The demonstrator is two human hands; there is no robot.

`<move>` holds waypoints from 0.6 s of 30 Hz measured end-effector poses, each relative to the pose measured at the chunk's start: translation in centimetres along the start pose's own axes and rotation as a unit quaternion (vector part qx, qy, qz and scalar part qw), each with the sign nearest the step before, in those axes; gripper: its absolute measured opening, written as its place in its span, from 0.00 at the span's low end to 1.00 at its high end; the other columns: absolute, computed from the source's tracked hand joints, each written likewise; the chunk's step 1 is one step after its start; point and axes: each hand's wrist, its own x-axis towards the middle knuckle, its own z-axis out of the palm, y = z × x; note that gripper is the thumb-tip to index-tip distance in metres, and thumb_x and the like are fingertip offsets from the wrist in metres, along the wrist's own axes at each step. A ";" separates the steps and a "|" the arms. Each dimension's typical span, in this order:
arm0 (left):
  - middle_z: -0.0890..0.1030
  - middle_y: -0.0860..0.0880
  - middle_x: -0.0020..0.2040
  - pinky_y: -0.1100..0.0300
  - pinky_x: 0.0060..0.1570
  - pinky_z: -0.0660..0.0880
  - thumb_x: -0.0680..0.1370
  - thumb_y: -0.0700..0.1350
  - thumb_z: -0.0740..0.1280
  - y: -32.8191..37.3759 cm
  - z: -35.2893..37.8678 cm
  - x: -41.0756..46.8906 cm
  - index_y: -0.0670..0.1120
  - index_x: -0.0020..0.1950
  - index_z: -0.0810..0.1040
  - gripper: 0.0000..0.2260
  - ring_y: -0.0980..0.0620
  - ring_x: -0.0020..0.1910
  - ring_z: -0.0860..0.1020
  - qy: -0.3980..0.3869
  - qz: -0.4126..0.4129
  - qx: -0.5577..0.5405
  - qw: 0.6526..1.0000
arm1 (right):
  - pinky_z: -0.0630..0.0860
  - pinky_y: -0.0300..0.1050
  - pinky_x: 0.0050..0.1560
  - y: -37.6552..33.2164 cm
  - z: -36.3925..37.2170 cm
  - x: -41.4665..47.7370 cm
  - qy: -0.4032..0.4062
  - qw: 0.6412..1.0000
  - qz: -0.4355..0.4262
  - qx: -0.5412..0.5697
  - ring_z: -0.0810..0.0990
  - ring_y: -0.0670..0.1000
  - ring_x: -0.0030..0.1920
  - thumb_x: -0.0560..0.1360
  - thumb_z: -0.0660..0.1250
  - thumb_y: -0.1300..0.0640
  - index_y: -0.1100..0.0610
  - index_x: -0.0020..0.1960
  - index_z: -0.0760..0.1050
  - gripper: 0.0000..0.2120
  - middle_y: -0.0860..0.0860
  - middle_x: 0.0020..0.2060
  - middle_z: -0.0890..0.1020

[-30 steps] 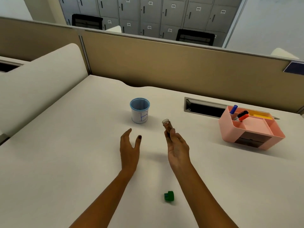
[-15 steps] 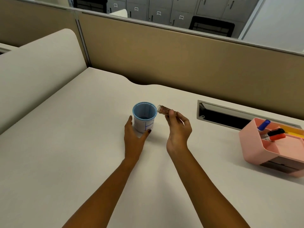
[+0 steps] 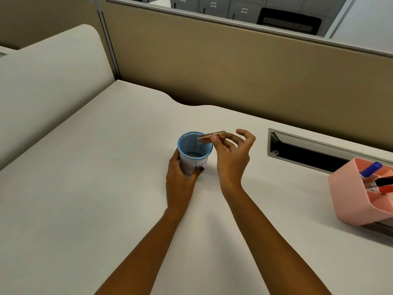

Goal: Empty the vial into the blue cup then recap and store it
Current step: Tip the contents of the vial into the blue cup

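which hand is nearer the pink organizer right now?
Right. The right hand holds the vial tipped over the blue cup, on the side toward the pink organizer. The left hand grips the cup's near side, farther from it.

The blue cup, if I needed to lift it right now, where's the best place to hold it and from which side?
Grip the blue cup around its lower wall from the near left, where the left hand wraps it. It stands upright and tapers downward. The rim's right side is taken: the vial, held by the right hand, lies tilted over it.
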 end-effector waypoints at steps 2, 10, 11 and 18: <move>0.73 0.44 0.68 0.54 0.65 0.70 0.71 0.45 0.73 0.0 0.1 0.1 0.43 0.70 0.65 0.30 0.47 0.65 0.72 -0.002 -0.005 -0.001 1.000 | 0.77 0.26 0.43 0.0 0.1 0.0 -0.001 1.000 -0.026 -0.009 0.83 0.41 0.41 0.68 0.76 0.61 0.50 0.59 0.63 0.28 0.48 0.48 0.80; 0.73 0.46 0.67 0.60 0.62 0.70 0.70 0.47 0.74 0.0 0.1 0.1 0.45 0.69 0.65 0.31 0.50 0.64 0.72 -0.001 -0.010 -0.002 1.000 | 0.79 0.30 0.47 0.6 0.4 0.4 -0.019 0.993 -0.095 -0.072 0.84 0.50 0.47 0.68 0.77 0.60 0.55 0.54 0.71 0.19 0.52 0.50 0.82; 0.73 0.45 0.67 0.59 0.62 0.70 0.70 0.47 0.74 0.0 0.1 0.1 0.45 0.69 0.65 0.31 0.49 0.64 0.72 -0.002 -0.012 0.000 1.000 | 0.79 0.29 0.47 0.5 0.5 0.4 -0.020 0.993 -0.097 -0.065 0.84 0.49 0.47 0.68 0.77 0.60 0.53 0.54 0.69 0.21 0.51 0.50 0.81; 0.73 0.45 0.67 0.64 0.59 0.68 0.70 0.48 0.73 -0.1 0.2 0.1 0.45 0.69 0.65 0.31 0.48 0.63 0.73 0.000 -0.008 0.005 1.000 | 0.80 0.32 0.48 0.9 0.5 0.4 -0.009 0.995 -0.085 -0.058 0.84 0.49 0.46 0.68 0.77 0.59 0.53 0.55 0.68 0.22 0.51 0.50 0.81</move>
